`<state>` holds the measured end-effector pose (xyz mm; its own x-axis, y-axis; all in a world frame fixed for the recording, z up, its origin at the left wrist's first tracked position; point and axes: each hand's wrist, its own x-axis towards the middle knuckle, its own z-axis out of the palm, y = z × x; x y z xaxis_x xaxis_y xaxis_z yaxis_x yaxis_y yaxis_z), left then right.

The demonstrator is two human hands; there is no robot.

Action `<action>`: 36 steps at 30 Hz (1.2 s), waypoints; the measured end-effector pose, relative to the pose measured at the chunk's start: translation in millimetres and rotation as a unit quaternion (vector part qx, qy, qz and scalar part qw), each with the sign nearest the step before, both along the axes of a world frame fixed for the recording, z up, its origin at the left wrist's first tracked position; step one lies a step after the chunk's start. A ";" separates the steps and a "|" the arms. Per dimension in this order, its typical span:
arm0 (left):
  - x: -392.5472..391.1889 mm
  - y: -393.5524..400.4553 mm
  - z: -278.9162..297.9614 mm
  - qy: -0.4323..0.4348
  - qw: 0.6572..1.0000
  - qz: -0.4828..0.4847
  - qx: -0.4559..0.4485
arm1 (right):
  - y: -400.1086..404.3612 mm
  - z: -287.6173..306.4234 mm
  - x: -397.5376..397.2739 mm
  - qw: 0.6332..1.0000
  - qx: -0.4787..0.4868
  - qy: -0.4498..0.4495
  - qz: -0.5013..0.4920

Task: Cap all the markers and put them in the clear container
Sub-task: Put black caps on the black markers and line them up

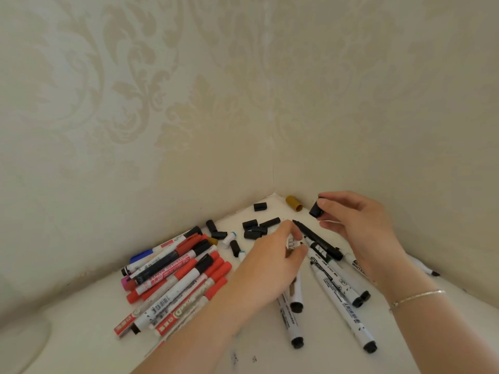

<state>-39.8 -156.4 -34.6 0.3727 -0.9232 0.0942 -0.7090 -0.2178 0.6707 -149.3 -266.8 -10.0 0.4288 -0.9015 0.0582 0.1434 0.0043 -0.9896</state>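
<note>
Pinching a black cap (pixel 316 209) right of centre, right hand (pixel 359 233) readies capping; left hand (pixel 272 263) grips a marker (pixel 293 245), I think.

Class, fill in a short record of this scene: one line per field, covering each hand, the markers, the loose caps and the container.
left hand: fingers curled on a marker among the uncapped black markers
right hand: pinches a black cap above the table
capped pile: red, black and blue markers, left of the hands
loose caps: black ones scattered near the corner; one gold cap by the wall
clear container: not in view
</note>
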 end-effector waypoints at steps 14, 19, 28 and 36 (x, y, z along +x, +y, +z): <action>-18.8 -18.2 12.2 -0.236 0.963 0.007 0.134 | -29.1 38.2 -19.5 0.976 -0.133 0.166 0.056; -31.1 -49.4 10.7 -0.223 0.965 0.038 0.132 | -36.6 39.1 -17.9 0.967 -0.158 0.192 0.050; -27.1 -82.9 14.7 -0.225 0.937 0.083 0.256 | -42.6 32.9 -19.4 0.968 -0.158 0.186 0.058; -7.3 -96.3 16.2 -0.210 0.947 0.134 0.204 | -53.3 31.8 -10.6 0.966 -0.166 0.193 0.052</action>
<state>-47.0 -252.7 -18.5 0.6081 -0.7918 -0.0583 -0.7766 -0.6085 0.1631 -159.9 -320.2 21.8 0.5640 -0.8111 0.1547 -0.2207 -0.3287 -0.9183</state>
